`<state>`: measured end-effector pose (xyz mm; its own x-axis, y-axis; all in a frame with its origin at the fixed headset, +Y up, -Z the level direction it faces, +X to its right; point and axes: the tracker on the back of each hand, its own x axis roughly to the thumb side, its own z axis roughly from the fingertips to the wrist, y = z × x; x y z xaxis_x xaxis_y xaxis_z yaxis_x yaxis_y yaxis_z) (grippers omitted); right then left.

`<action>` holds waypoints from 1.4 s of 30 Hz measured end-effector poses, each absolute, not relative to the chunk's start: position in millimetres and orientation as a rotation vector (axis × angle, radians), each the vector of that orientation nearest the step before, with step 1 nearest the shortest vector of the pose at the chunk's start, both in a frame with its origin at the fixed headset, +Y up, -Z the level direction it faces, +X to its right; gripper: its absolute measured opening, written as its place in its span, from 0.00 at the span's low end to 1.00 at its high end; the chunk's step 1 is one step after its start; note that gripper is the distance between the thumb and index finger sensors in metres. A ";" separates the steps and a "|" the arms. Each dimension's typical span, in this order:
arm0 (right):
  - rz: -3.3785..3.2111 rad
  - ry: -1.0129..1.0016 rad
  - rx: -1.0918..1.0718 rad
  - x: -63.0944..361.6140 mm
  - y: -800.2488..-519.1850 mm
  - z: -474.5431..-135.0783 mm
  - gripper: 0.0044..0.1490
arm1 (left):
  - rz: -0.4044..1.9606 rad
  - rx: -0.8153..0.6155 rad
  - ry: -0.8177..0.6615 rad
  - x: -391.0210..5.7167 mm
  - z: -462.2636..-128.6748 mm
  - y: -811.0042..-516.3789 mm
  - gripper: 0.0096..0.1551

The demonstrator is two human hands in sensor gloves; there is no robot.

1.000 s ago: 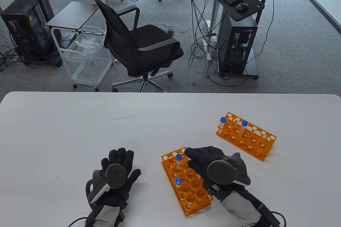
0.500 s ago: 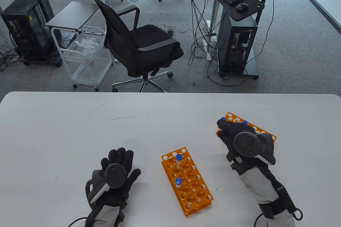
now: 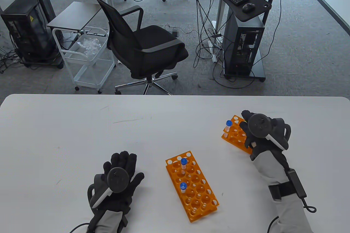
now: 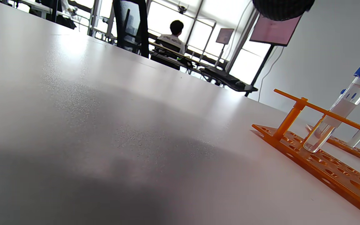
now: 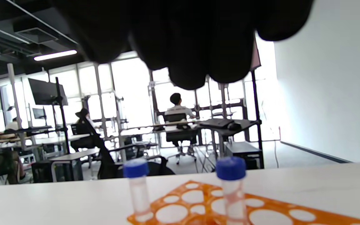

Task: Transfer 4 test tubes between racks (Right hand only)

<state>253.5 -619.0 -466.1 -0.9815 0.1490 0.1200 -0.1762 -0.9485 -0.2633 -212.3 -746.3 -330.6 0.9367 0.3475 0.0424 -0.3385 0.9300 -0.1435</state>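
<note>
- Over the far rack, toward the table's right side, the right hand hovers above its two capped tubes, presumably to lift one.
- One far tube stands upright at the rack's left corner; the second far tube shows only in the right wrist view, upright below the gloved fingers.
- Those fingers hang above both caps with a clear gap, holding nothing; whether they are spread or curled cannot be told.
- Two tubes stand in the near rack, so the transfer looks about half done, in whichever direction it runs.
- Because the task is right-handed, the left hand rests flat on the table, fingers spread and holding nothing.
</note>
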 end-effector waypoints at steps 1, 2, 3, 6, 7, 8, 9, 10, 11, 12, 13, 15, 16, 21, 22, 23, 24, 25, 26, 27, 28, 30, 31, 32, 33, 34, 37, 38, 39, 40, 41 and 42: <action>2.953 -0.397 0.129 254.7 -621.7 -469.2 0.34 | 0.352 -0.133 -0.065 -212.8 -330.5 -746.1 0.43; 2.959 -0.380 0.106 256.1 -625.1 -472.8 0.34 | 0.355 -0.132 -0.064 -213.2 -330.4 -745.8 0.43; 2.962 -0.362 0.085 257.7 -628.5 -476.3 0.34 | 0.356 -0.131 -0.063 -213.4 -330.4 -745.7 0.43; 2.963 -0.312 0.027 262.2 -637.2 -485.1 0.35 | 0.351 -0.131 -0.063 -213.2 -330.5 -745.8 0.43; 2.970 -0.293 0.007 263.8 -640.6 -488.4 0.35 | 0.349 -0.131 -0.063 -213.0 -330.5 -745.8 0.43; 2.977 -0.284 -0.005 264.7 -642.6 -490.4 0.35 | 0.348 -0.131 -0.063 -213.0 -330.4 -745.8 0.43; 2.991 -0.268 -0.023 266.2 -645.4 -493.7 0.35 | 0.347 -0.131 -0.063 -213.0 -330.4 -745.7 0.43; 3.005 -0.254 -0.043 267.8 -648.0 -496.9 0.35 | 0.348 -0.130 -0.062 -213.2 -330.3 -745.5 0.43; 3.012 -0.241 -0.063 269.2 -650.5 -499.6 0.35 | 0.348 -0.129 -0.061 -213.3 -330.3 -745.4 0.43; 3.015 -0.225 -0.075 269.9 -652.6 -501.6 0.36 | 0.349 -0.128 -0.060 -213.7 -330.3 -745.2 0.43; 3.015 -0.211 -0.082 270.5 -654.4 -503.2 0.36 | 0.350 -0.127 -0.058 -214.0 -330.2 -745.0 0.43; 3.014 -0.184 -0.101 271.8 -659.3 -507.1 0.36 | 0.353 -0.127 -0.055 -214.8 -330.3 -744.9 0.43; 3.015 -0.166 -0.118 272.6 -662.0 -509.2 0.36 | 0.354 -0.127 -0.054 -214.9 -330.3 -744.9 0.43; 3.026 -0.121 -0.133 272.3 -672.1 -513.4 0.35 | 0.349 -0.122 -0.056 -214.6 -329.8 -744.4 0.43; 3.029 -0.116 -0.137 272.3 -674.0 -514.1 0.35 | 0.350 -0.120 -0.056 -214.8 -329.8 -744.4 0.43; 3.032 -0.112 -0.141 272.5 -675.5 -514.8 0.35 | 0.351 -0.119 -0.056 -214.9 -329.8 -744.5 0.43; 3.035 -0.109 -0.147 272.7 -676.7 -515.4 0.35 | 0.351 -0.119 -0.056 -215.0 -329.8 -744.6 0.43; 3.041 -0.102 -0.151 273.1 -678.7 -516.1 0.34 | 0.351 -0.119 -0.055 -215.1 -329.7 -744.6 0.43; 3.046 -0.095 -0.154 273.3 -681.0 -516.8 0.34 | 0.351 -0.119 -0.055 -215.1 -329.7 -744.6 0.43; 3.049 -0.096 -0.155 273.3 -682.2 -517.0 0.34 | 0.351 -0.119 -0.055 -215.1 -329.6 -744.6 0.43; 3.051 -0.110 -0.153 273.1 -683.7 -517.2 0.34 | 0.351 -0.119 -0.056 -215.0 -329.5 -744.5 0.43; 3.056 -0.128 -0.152 272.6 -684.9 -517.8 0.33 | 0.352 -0.118 -0.058 -215.0 -329.6 -744.5 0.43; 3.060 -0.133 -0.152 272.2 -685.1 -517.9 0.32 | 0.353 -0.118 -0.058 -214.9 -329.6 -744.5 0.43; 3.062 -0.137 -0.152 272.0 -685.0 -517.9 0.32 | 0.353 -0.118 -0.058 -215.0 -329.6 -744.6 0.43; 3.062 -0.139 -0.151 272.1 -685.1 -518.1 0.32 | 0.353 -0.118 -0.058 -215.0 -329.6 -744.6 0.43; 3.062 -0.142 -0.151 272.1 -685.3 -518.2 0.32 | 0.354 -0.118 -0.059 -215.0 -329.5 -744.5 0.43; 3.059 -0.157 -0.151 273.5 -685.8 -518.3 0.32 | 0.353 -0.116 -0.060 -214.9 -329.4 -744.5 0.43; 3.058 -0.159 -0.153 274.4 -685.7 -518.0 0.32 | 0.353 -0.116 -0.060 -214.9 -329.5 -744.5 0.42; 3.058 -0.165 -0.152 275.2 -685.2 -517.5 0.32 | 0.353 -0.116 -0.060 -214.9 -329.5 -744.5 0.43; 3.056 -0.178 -0.151 276.1 -684.0 -516.5 0.32 | 0.352 -0.114 -0.061 -215.1 -329.4 -744.5 0.43; 3.052 -0.184 -0.150 276.7 -682.8 -515.7 0.32 | 0.352 -0.114 -0.061 -215.1 -329.2 -744.3 0.43; 3.046 -0.197 -0.147 277.2 -680.9 -514.4 0.32 | 0.352 -0.115 -0.062 -214.9 -329.2 -744.4 0.43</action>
